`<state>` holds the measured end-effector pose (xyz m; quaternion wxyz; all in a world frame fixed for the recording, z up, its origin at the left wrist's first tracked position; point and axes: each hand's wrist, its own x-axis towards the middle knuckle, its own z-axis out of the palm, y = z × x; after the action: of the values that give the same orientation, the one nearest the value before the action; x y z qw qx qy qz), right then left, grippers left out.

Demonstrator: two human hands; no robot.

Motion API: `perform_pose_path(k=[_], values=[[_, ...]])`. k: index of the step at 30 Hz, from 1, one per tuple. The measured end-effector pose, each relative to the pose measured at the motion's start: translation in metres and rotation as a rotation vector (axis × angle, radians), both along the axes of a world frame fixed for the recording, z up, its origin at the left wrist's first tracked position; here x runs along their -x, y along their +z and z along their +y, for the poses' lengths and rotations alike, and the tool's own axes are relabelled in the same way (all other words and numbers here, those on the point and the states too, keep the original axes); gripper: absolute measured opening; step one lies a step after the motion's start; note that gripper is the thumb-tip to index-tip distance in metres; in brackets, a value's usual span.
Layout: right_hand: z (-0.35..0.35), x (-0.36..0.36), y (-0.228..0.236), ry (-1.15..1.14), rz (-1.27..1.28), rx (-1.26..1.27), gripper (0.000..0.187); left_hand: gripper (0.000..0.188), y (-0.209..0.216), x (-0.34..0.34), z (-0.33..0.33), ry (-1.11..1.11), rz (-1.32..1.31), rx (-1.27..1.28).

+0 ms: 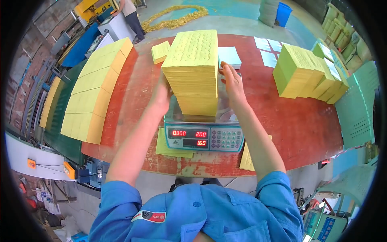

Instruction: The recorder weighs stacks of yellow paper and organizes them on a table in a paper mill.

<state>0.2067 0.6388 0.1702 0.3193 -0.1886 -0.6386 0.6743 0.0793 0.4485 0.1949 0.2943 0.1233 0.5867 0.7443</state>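
Observation:
A tall stack of yellow embossed paper sheets (191, 76) stands upright on a digital scale (225, 139) in front of me. The scale's red digits are lit. My left hand (162, 94) is at the stack's left side, its fingers hidden behind the paper. On the other side, my right hand (232, 80) is raised close to the stack's right edge, fingers apart and pointing up. Whether its fingertips touch the paper I cannot tell. Loose yellow sheets (162, 147) lie partly under the scale, and another yellow piece (246, 159) lies by my right forearm.
The red table (298, 129) also holds a small yellow pile (160, 51), a pale blue pile (230, 56), white sheets (268, 58) and several yellow stacks (298, 72) at right. A long yellow row (94, 88) lies left. A person (131, 16) stands beyond, near machines.

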Motion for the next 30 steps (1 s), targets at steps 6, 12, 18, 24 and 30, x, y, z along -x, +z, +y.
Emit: perform_pose_path(k=[6, 12, 18, 24, 30], values=[[-0.007, 0.021, -0.011, 0.087, 0.092, 0.221, 0.059, 0.054, -0.032, -0.033, 0.029, 0.105, -0.079, -0.253], [0.001, 0.026, -0.002, 0.175, 0.041, 0.245, 0.060, 0.054, -0.013, -0.039, 0.031, 0.115, -0.067, -0.164], [0.042, -0.048, -0.016, -0.069, -0.042, 0.004, 0.054, 0.059, -0.041, -0.016, -0.056, 0.251, 0.305, 0.182], [0.105, -0.234, -0.085, -0.480, -0.361, -0.352, 0.038, 0.060, -0.132, -0.016, -0.248, 0.433, 0.900, 1.066], [0.066, -0.340, -0.148, -0.589, -1.085, -1.054, 0.037, 0.055, -0.184, -0.039, -0.333, 0.277, 1.208, 1.490]])
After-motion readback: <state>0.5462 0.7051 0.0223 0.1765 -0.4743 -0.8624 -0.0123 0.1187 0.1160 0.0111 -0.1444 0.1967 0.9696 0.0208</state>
